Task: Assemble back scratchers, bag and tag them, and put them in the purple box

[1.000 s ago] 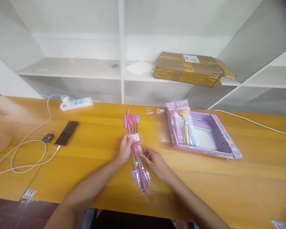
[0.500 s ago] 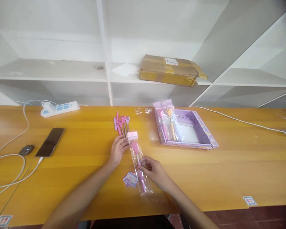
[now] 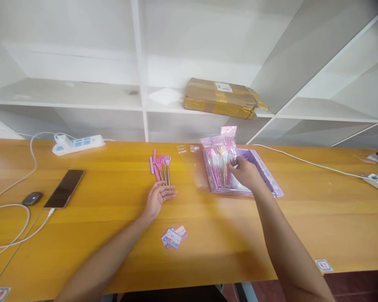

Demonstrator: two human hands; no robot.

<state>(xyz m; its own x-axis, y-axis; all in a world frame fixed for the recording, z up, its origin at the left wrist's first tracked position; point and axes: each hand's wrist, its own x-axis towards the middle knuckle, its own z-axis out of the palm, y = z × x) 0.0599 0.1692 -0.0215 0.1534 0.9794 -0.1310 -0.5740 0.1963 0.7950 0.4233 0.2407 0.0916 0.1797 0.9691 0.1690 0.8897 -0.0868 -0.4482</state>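
My right hand (image 3: 244,171) is over the purple display box (image 3: 271,176), its fingers closed on a pink back scratcher in a clear bag (image 3: 229,142). The bag's pink header stands up past the box's back edge. Beside it, at the box's left side, lie bagged back scratchers (image 3: 219,165), one pink and one orange. My left hand (image 3: 157,199) rests on the table, fingers stretched out and nothing held. Just beyond its fingertips are several loose back scratchers (image 3: 164,167) with metal stems, and pink and purple handle pieces (image 3: 152,164).
Small printed cards (image 3: 172,238) lie in front of me. Clear bags (image 3: 195,167) lie left of the box. A phone (image 3: 64,188), a mouse (image 3: 32,198) and a power strip (image 3: 78,144) with cables occupy the left. A taped carton (image 3: 222,98) sits on the shelf behind.
My right hand has carried the bagged pink back scratcher from in front of me up and right to the box. My left hand has let go of its header and stays near the loose scratchers.
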